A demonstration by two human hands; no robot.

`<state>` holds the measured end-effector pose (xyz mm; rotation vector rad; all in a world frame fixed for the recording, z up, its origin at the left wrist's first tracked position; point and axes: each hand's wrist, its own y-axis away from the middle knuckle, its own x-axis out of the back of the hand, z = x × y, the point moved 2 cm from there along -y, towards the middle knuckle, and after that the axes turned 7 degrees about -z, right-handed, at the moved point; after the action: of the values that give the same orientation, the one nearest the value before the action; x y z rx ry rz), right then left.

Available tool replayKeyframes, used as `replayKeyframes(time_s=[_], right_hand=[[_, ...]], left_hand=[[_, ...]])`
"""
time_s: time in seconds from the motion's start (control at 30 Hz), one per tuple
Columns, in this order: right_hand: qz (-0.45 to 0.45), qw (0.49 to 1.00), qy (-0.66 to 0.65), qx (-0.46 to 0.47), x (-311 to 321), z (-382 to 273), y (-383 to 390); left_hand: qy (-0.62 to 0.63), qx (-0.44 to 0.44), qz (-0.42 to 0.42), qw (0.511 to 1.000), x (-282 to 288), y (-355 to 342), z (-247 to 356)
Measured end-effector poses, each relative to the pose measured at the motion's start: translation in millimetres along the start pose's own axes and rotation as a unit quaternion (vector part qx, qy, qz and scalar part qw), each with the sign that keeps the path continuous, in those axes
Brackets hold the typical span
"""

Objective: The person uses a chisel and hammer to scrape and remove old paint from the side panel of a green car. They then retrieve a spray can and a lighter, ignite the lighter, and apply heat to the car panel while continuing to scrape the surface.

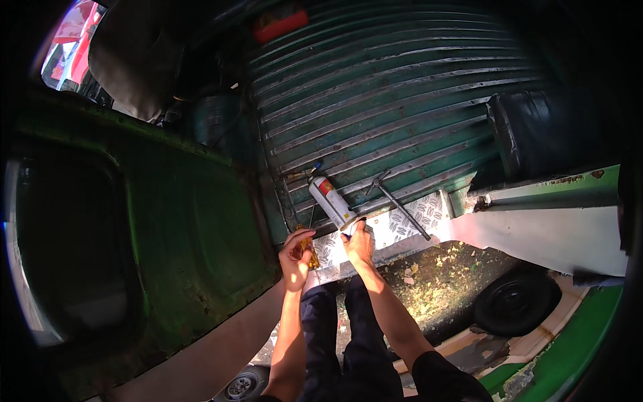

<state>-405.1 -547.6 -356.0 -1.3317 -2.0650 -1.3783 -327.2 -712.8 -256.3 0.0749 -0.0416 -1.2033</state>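
Note:
My left hand has its fingers curled at the left end of a metal step. Right beside its fingers is a yellow, see-through tool handle; I cannot tell whether they grip it or something smaller. My right hand is closed just below the base of a white gas canister with a red-and-yellow label. A bit of blue shows at its fingers, too small to name. The canister lies on its side, a torch head at its far end. To its right rests a T-handled wrench.
A ribbed green vehicle floor stretches away beyond the tread-plate step. On the left hangs a green door; a black padded seat stands right. Leaf-strewn ground and a tyre lie below right.

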Motion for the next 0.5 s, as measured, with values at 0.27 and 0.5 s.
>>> replayKeyframes(time_s=[0.27,0.5], right_hand=[[0.074,0.995,-0.043,-0.042,6,13,1],[0.166,0.967,-0.113,0.155,36,6,-16]], left_hand=[[0.218,0.034,0.018,0.975,9,-10,-32],[0.187,0.045,0.039,0.981,10,-27,-43]])
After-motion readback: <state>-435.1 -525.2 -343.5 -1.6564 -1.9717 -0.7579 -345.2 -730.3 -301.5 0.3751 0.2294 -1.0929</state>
